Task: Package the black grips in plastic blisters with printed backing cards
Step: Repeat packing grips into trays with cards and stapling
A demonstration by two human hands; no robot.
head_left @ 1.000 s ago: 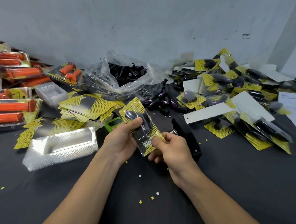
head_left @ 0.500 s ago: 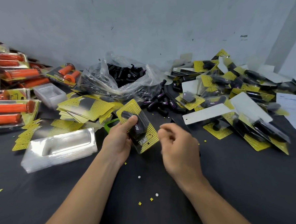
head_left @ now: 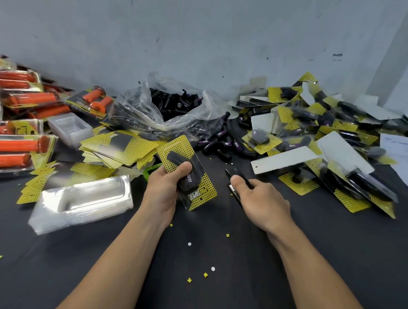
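A heap of finished yellow-and-black carded packs point(head_left: 340, 152) covers the right side of the dark table point(head_left: 228, 283). A clear plastic bag of loose black grips point(head_left: 172, 104) at the far edge, a stack of clear plastic blisters point(head_left: 82, 203) and a stack of printed yellow cards point(head_left: 120, 147) toward the left suggest plenty remains. The left hand point(head_left: 163, 189) grips one assembled blister pack point(head_left: 187, 171) over the table's middle, its thumb point(head_left: 183, 167) pressed across the black grip inside and its fingers curled behind. The right hand point(head_left: 259, 198) closes around a long black tool point(head_left: 230, 173), probably a stapler, just beside it.
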